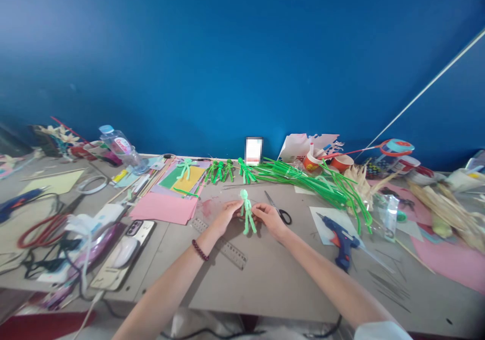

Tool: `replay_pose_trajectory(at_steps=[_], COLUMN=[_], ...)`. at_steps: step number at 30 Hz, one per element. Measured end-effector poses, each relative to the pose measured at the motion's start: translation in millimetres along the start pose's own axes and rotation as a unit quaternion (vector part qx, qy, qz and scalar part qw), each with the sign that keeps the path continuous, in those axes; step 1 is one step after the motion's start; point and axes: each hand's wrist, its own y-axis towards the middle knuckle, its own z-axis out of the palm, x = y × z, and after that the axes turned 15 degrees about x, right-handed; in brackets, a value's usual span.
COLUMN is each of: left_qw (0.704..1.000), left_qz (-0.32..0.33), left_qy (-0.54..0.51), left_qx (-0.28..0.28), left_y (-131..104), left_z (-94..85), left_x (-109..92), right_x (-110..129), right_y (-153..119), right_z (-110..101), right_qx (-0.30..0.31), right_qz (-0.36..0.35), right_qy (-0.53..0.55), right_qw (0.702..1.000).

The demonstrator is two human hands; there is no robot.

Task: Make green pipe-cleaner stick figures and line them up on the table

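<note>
Between my hands, just above the table, a light green pipe-cleaner figure (pixel 246 211) stands upright with its head up and two legs down. My left hand (pixel 230 214) pinches its arm on the left side. On the other side my right hand (pixel 267 214) has its fingers closed at the opposite arm. Below my left wrist a clear ruler (pixel 231 253) lies slantwise on the table. Black-handled scissors (pixel 283 214) rest just right of my right hand. Several darker green pipe-cleaner figures (pixel 220 172) lean at the back, and another light green figure (pixel 185 168) lies on coloured paper.
A bundle of green pipe cleaners (pixel 314 181) lies behind to the right. At right is a blue glue gun (pixel 341 241) on white paper. Pink paper (pixel 164 207) and a phone (pixel 125 254) with a white mouse lie left. A plastic bottle (pixel 123 148) stands back left.
</note>
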Motion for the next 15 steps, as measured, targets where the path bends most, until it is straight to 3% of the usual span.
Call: replay_pose_trajectory(at_steps=[15], left_qw=[0.998], left_qz=[0.008], left_qy=[0.059], left_qx=[0.032], left_y=[1.1], left_z=[-5.3], left_x=[3.4], right_x=[8.1], right_y=[-3.0], right_z=[1.8], right_qx=[0.026], right_qz=[0.015], right_qy=[0.017], right_qw=[0.999])
